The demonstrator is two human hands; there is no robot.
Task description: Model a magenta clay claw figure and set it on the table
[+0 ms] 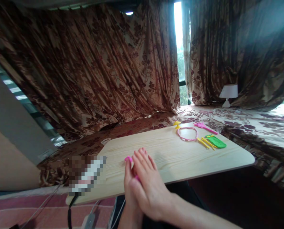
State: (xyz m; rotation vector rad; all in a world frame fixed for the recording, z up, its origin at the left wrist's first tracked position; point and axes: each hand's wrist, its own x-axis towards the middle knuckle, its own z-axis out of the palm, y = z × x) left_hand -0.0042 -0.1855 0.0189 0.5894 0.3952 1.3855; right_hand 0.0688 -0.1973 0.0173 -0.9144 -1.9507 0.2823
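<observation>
My left hand (pixel 129 189) and my right hand (pixel 151 187) are pressed palm to palm above the near side of the table, fingers stretched out. Between them is a bright pink lump that looks like modelling clay (pixel 128 158). One bit sticks out past the left fingertips and another shows near the thumbs; the rest is hidden by the palms. Farther right on the tabletop lie a thin pink clay ring (pixel 187 139), several yellow sticks (pixel 207 143), a flat green clay piece (pixel 217 142), a pink hand-shaped piece with a long handle (pixel 205 128) and a yellow mushroom-like piece (pixel 176 124).
The pale wooden table (pixel 156 140) has rounded corners. A blurred-out object (pixel 89 176) rests at its left end, with a dark strap (pixel 70 206) hanging down. A power strip (pixel 88 220) and cables lie below. Behind are patterned curtains (pixel 108 70) and a white lamp (pixel 228 92).
</observation>
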